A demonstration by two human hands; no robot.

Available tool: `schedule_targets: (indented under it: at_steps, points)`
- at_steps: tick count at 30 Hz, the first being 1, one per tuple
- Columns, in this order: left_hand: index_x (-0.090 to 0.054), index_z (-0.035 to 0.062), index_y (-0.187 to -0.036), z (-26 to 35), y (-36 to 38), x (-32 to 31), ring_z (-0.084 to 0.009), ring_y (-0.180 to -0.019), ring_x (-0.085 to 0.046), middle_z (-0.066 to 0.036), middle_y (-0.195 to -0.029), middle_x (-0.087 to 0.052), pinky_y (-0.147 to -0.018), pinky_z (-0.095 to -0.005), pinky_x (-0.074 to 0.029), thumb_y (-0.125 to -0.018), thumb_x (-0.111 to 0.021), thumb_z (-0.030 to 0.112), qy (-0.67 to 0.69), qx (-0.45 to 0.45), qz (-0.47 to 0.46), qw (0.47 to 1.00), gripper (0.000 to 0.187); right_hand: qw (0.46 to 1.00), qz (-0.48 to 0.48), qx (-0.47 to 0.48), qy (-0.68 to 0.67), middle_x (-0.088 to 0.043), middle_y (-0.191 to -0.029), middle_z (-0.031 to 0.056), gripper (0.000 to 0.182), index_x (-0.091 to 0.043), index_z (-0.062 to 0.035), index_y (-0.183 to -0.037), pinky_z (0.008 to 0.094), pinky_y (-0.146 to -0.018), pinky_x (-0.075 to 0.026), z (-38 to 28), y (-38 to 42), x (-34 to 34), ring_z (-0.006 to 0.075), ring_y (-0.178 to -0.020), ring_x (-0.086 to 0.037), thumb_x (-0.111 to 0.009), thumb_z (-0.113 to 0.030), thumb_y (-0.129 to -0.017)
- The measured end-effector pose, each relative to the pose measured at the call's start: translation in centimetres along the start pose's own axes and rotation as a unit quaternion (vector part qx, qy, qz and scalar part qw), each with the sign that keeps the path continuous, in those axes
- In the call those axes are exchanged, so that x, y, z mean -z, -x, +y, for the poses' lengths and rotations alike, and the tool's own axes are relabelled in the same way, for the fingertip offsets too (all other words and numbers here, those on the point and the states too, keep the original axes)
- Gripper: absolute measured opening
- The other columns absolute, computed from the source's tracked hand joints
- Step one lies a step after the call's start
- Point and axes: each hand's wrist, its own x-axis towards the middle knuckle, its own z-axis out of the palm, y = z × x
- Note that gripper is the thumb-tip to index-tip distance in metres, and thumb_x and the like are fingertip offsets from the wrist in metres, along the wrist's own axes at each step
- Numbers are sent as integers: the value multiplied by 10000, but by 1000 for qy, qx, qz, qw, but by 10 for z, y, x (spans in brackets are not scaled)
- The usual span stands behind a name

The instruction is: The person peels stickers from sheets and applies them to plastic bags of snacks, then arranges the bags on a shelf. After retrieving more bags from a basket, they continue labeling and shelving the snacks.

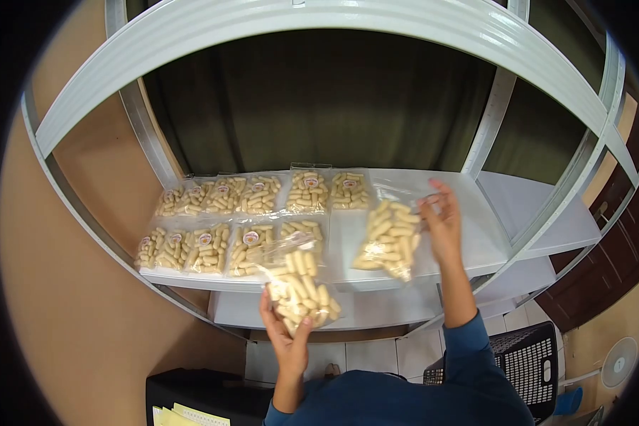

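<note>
My left hand [288,343] grips the lower part of a clear plastic bag of pale, finger-shaped snacks [302,292], held up in front of the shelf edge. My right hand [441,220] pinches the upper right side of another clear snack bag [389,238], which hangs tilted over the right half of the white shelf [454,220]. Similar bags with round labels stand on the shelf in two rows, a back row [258,195] and a front row [207,247]. The bag in my left hand partly covers a front-row bag [302,233].
A curved-looking white shelf beam [319,15] crosses above, with metal uprights [491,117] at the sides. A lower shelf [376,309] lies beneath. Bottom right are a dark perforated basket [529,355] and a white fan [619,363]. Yellow papers [192,415] lie bottom left.
</note>
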Motion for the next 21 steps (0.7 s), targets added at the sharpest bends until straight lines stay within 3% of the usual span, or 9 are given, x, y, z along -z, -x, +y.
schedule_targets:
  at_steps: [2,4,8,9,11,12,14,17,21]
  points:
    - [-100,20,-1340,10,-4,8,-228,-1172,-326,-167,-1315,-252,-978,-321,-271,-727,-539,-28,-33,-26,49,998,756,994,32,61,82,-505,-748,-6,393,-471,-60,-1121,202,-501,-460,-15,-18,7,52,-576,-502,-554,-10,-740]
    - [-109,22,-1341,13,-8,14,-229,-1178,-328,-163,-1323,-251,-977,-321,-271,-730,-513,-43,-30,-36,71,996,735,950,-52,142,274,-495,-651,-3,335,-519,-40,-1050,231,-505,-453,-16,-36,10,63,-528,-490,-550,-12,-718]
    - [-122,36,-1345,16,-13,28,-238,-1206,-310,-156,-1340,-238,-975,-328,-281,-747,-487,-38,15,-75,128,989,705,904,-90,103,404,-586,-734,83,309,-540,-5,-989,282,-569,-473,2,-42,-33,166,-601,-587,-611,-117,-711]
    - [-125,40,-1345,21,-13,29,-241,-1205,-312,-154,-1341,-238,-974,-335,-289,-747,-484,-40,44,-73,145,986,703,905,-89,105,403,-586,-734,83,309,-540,-5,-989,282,-569,-473,2,-40,-39,166,-601,-587,-611,-117,-711]
    - [-136,49,-1344,28,-13,33,-251,-1200,-321,-150,-1337,-246,-970,-351,-311,-755,-470,-34,64,-78,176,979,682,961,-165,-93,203,-597,-892,144,312,-551,1,-965,327,-689,-470,0,-31,-47,256,-762,-607,-609,-205,-738]
    - [-136,49,-1344,28,-12,39,-251,-1200,-321,-150,-1337,-246,-970,-351,-311,-755,-470,-34,63,-79,176,979,682,961,-166,-92,202,-597,-892,144,312,-551,1,-965,327,-689,-470,5,-28,-40,256,-762,-607,-609,-205,-738]
    - [-142,37,-1339,29,-10,54,-255,-1198,-325,-157,-1337,-245,-972,-356,-311,-761,-468,-2,50,-103,215,970,664,857,-250,139,429,-571,-997,167,319,-560,3,-967,352,-813,-427,18,-20,-9,313,-915,-558,-575,-256,-781]
    - [-143,13,-1332,31,-10,64,-260,-1196,-329,-167,-1335,-247,-975,-363,-306,-763,-458,39,49,-113,229,966,651,856,-335,86,384,-547,-1069,165,358,-564,-8,-1013,340,-878,-390,24,-3,13,305,-1030,-502,-558,-296,-801]
    - [-146,12,-1330,27,-9,56,-263,-1186,-340,-167,-1326,-259,-968,-349,-309,-759,-450,39,54,-101,235,965,648,878,-306,84,360,-466,-1190,181,476,-529,-27,-1112,367,-922,-350,29,23,-2,326,-1065,-467,-556,-379,-792]
